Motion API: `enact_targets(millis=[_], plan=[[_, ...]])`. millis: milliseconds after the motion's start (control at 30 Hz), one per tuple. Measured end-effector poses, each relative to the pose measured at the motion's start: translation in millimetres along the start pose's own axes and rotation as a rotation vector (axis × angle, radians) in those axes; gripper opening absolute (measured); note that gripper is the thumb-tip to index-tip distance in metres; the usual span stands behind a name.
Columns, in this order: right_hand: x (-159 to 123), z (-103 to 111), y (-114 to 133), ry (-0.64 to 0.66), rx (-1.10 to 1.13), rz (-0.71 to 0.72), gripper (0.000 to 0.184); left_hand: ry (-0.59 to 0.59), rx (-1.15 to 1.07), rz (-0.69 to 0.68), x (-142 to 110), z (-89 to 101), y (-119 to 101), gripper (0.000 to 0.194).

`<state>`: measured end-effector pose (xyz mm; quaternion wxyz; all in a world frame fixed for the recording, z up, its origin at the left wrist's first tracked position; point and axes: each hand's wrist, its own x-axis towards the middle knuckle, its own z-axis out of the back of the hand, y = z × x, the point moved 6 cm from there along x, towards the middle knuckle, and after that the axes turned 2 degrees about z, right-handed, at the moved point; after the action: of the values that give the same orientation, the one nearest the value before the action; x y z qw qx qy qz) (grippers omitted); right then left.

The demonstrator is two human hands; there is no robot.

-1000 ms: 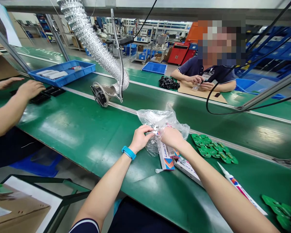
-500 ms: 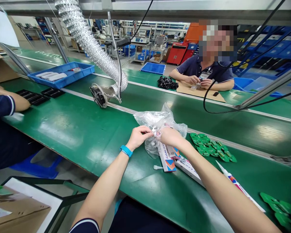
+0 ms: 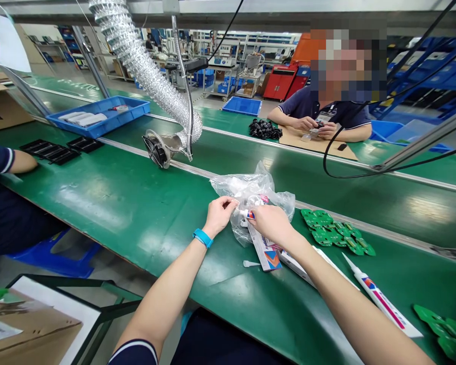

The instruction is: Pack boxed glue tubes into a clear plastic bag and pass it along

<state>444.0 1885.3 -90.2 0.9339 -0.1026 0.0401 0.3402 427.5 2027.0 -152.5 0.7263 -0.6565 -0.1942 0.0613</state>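
Note:
My right hand (image 3: 271, 223) is closed around the white neck end of a glue tube (image 3: 251, 215) with an orange and blue label; the hand hides most of it. Just left of it, my left hand (image 3: 219, 215) pinches with thumb and forefinger; what lies between them is too small to make out. Both hands are over a crumpled clear plastic bag (image 3: 228, 185). A printed carton (image 3: 269, 257) lies below the right hand, a small white nozzle (image 3: 251, 263) beside it. Right of my forearm lies another glue tube (image 3: 382, 299) with a long pointed nozzle.
Green circuit boards (image 3: 329, 230) lie to the right, more boards (image 3: 443, 327) at the near right edge. A silver duct (image 3: 155, 91) hangs over a small fan (image 3: 155, 151). A blue tray (image 3: 99, 129) and black trays (image 3: 51, 151) stand left. A co-worker (image 3: 327, 116) sits opposite.
My hands have drawn slightly apart, and the labelled end of the tube now shows in the right hand. The right forearm has shifted, uncovering more of the tube lying on the table.

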Motion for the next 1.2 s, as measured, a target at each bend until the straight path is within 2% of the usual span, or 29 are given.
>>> enact_targets(millis=[133, 233, 367, 500, 700, 900, 1033, 1200], plan=[[-3.3, 1.9, -4.8, -0.032, 0.006, -0.028, 0.024, -0.037, -0.147, 0.059, 2.2, 2.5, 7.3, 0.026], [-4.6, 1.2, -9.9, -0.007, -0.005, -0.066, 0.024, -0.053, -0.238, 0.098, 2.1, 3.2, 9.0, 0.029], [-7.3, 0.7, -14.7, -0.019, -0.023, -0.099, 0.025, -0.080, -0.258, 0.115, 1.5, 6.2, 7.6, 0.028], [-4.0, -0.6, -15.5, -0.046, -0.025, -0.120, 0.024, -0.050, -0.301, 0.114, -1.4, 2.9, 2.2, 0.028], [7.0, 3.6, -5.4, -0.099, 0.029, -0.107, 0.029, 0.020, -0.216, 0.076, -9.7, -5.7, -8.0, 0.025], [6.1, 9.8, 4.7, -0.093, 0.033, -0.079, 0.032, 0.012, -0.119, 0.100, -9.6, -2.6, -5.9, 0.024], [5.6, 11.3, 7.3, -0.137, 0.022, -0.077, 0.028, 0.047, -0.096, 0.142, -8.3, -3.0, -5.2, 0.024], [6.8, 7.9, 7.2, -0.183, 0.007, -0.074, 0.025, 0.109, -0.084, 0.128, -7.5, -4.3, -7.4, 0.028]])
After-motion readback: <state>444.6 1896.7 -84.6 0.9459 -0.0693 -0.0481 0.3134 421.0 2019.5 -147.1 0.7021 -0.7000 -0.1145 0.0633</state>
